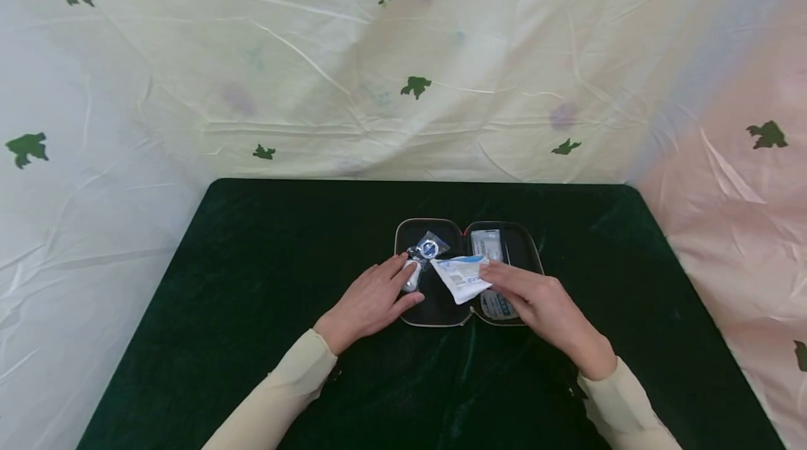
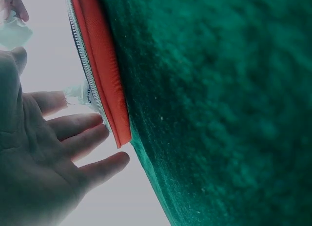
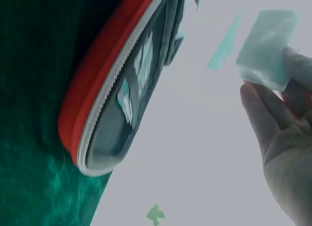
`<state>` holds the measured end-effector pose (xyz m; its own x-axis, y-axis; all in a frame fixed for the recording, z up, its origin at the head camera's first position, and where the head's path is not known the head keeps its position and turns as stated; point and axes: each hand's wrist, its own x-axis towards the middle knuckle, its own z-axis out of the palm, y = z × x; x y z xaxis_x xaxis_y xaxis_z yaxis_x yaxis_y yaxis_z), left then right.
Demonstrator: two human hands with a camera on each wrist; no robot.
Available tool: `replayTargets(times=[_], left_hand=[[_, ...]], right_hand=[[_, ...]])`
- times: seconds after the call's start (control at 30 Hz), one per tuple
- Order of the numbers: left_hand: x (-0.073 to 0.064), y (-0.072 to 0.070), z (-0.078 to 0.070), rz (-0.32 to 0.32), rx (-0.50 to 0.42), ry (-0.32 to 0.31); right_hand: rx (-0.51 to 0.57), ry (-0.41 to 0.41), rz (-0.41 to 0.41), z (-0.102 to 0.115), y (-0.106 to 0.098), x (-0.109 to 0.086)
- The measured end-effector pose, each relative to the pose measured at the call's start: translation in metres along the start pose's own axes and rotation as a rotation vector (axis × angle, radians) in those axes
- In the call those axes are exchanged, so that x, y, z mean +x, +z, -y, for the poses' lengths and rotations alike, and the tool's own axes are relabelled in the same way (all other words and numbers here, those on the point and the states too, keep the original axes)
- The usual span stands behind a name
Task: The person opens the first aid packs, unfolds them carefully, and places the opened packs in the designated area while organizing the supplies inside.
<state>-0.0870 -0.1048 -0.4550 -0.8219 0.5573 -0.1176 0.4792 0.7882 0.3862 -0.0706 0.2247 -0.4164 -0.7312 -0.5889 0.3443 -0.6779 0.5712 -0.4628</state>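
A red zip case (image 2: 100, 65) lies unfolded on the table, its dark inside facing up. Between thumb and fingers, my right hand (image 1: 542, 299) pinches a white packet with blue print (image 1: 463, 276), held above the middle of the case. My left hand (image 1: 375, 299) rests at the case's left edge, fingers mostly straight, touching a small white wrapped item (image 1: 412, 276). Just beyond those fingertips, a clear bag with a round blue-and-white item (image 1: 429, 248) sits in the left half. Printed packets (image 1: 487, 243) lie in the right half, partly hidden by my right hand.
Dark green velvety cloth (image 1: 252, 261) covers the table under the case. A pale curtain with green bird shapes (image 1: 416, 85) hangs along the back and both sides.
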Motion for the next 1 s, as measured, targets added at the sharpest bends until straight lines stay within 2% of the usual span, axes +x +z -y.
replayTargets(times=[0.17, 0.37, 0.5, 0.67, 0.8, 1.0], left_hand=[[0.000, 0.000, 0.000, 0.000, 0.000, -0.001], [-0.001, 0.000, -0.001, 0.006, -0.005, 0.000], [-0.001, 0.000, -0.001, 0.008, 0.006, 0.003], [-0.001, 0.000, 0.000, 0.015, 0.011, 0.013], [-0.002, 0.000, 0.000, 0.009, 0.020, 0.022], [-0.002, -0.001, 0.001, 0.007, 0.030, 0.028]], right_hand=[[-0.088, 0.037, -0.086, -0.017, -0.006, -0.002], [-0.151, 0.123, -0.094, -0.039, -0.005, -0.003], [-0.188, 0.178, -0.042, -0.047, -0.003, -0.004], [-0.266, 0.238, 0.095, -0.055, 0.001, -0.006], [-0.301, 0.227, 0.184, -0.059, 0.003, -0.007], [-0.319, 0.186, 0.223, -0.061, 0.004, -0.006]])
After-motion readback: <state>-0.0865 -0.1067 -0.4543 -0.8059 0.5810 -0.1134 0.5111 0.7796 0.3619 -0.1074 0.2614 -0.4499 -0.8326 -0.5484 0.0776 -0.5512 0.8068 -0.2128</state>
